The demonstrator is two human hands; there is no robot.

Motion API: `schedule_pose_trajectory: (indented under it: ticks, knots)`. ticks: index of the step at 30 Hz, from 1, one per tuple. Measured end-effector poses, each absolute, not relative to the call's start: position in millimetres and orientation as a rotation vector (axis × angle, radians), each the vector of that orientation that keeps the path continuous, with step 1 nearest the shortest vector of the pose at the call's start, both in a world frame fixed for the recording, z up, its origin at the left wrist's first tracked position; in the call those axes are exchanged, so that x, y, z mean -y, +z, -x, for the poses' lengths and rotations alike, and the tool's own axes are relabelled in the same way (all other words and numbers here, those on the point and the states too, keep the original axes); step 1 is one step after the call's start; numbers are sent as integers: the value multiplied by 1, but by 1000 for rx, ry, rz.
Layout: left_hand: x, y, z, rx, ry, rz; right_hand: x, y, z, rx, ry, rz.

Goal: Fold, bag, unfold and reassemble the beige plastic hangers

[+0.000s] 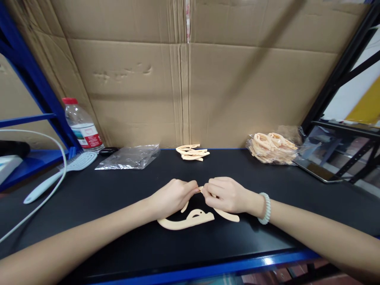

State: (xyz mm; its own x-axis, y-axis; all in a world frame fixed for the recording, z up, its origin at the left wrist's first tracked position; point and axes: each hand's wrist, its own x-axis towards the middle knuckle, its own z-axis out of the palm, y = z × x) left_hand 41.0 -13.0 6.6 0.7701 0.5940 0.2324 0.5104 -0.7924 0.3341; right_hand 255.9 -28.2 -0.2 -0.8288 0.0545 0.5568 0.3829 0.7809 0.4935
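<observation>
- The left hand and right hand nearly meet above the black, smooth-topped table, fingers curled inward, fingertips pinching a cream-coloured, flat, curved, plastic-looking piece between them.
- A slip seems the likeliest trouble: the grip is on a small, narrow part, so damp or uneven fingertips could let it spring free and skid across the table.
- Bending or twisting it hard between the two pinches could crack it at its thinnest point, since it looks slender.
- The knuckles hide most of the join between the hands, so a misaligned part could pass unnoticed.
- A careless drop of the left wrist could nudge the loose cream-coloured, hooked piece with a rounded loop and small hole, which lies just in front of the hands, near that wrist.
- As for looks, the held piece is pale and matte; one broad, gently bowed end shows below the right hand, and a narrow tip shows below the left. Whether these belong to one piece or two, I cannot tell.
- The loose piece lies flat, its left end curling upward beside the wrist.
</observation>
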Motion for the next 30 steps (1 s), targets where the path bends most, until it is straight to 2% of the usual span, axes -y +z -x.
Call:
schedule_pose_trajectory:
  ticks: [5, 11, 20, 24, 30]
  knots:
    - [12, 8, -42, -853, 500, -2654, 28, 0, -257, 2486, -790, 251]
    - [7, 15, -37, -858, 460, -2320, 15, 4, -264, 2200, -29, 624]
    - [-12, 3, -34, -790, 588, -1564, -16, 16, -303, 1883, 833, 1148]
    - [-13, 7, -34, -840, 711, -1364, -25, 16, -321, 1893, 1005, 1287]
    - [-15, 12, -31, -823, 808, -1151, -34, 11, -333, 1967, 1058, 1477]
